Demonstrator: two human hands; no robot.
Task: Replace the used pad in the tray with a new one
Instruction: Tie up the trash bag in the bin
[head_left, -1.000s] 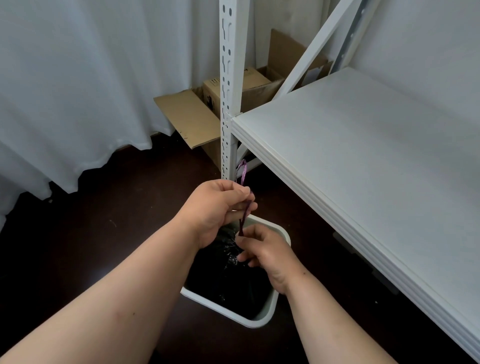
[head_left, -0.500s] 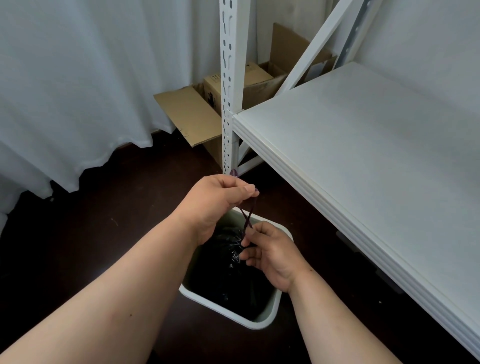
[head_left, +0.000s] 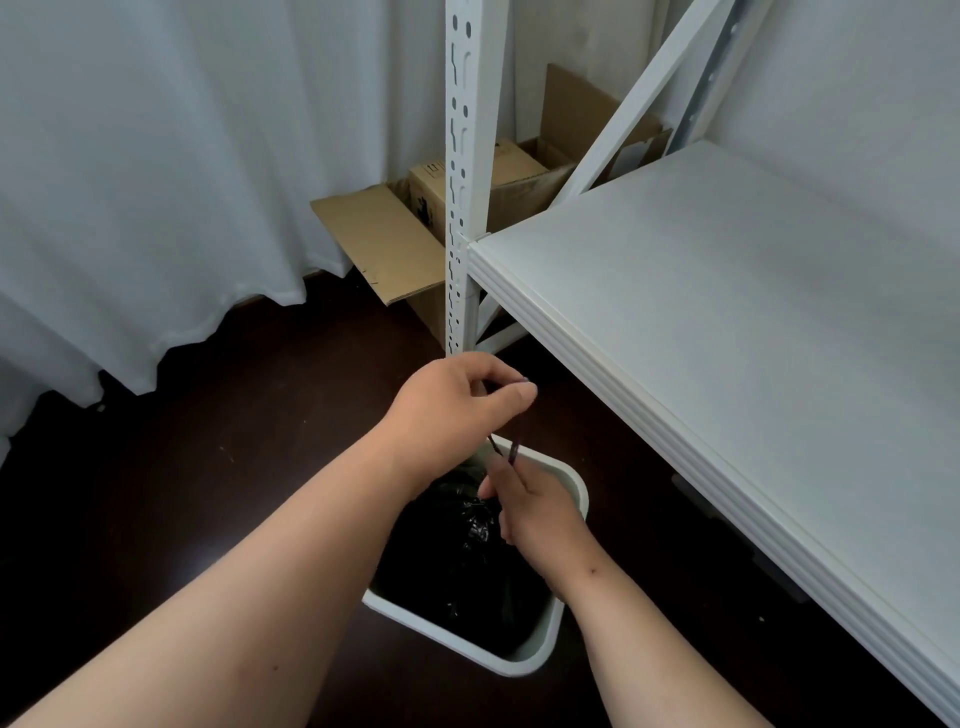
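bin (head_left: 556, 644) on floor beside shelf (head_left: 727, 332), black bag (head_left: 467, 561) inside; left hand (head_left: 457, 410) and right hand (head_left: 535, 509) each pinched the drawstring (head_left: 514, 451); pad and tray not in view; risk judged: thin string slipping or snapping, bag dropping open.

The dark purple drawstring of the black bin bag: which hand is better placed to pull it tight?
Probably the left hand: it pinches the drawstring higher, above the white bin.
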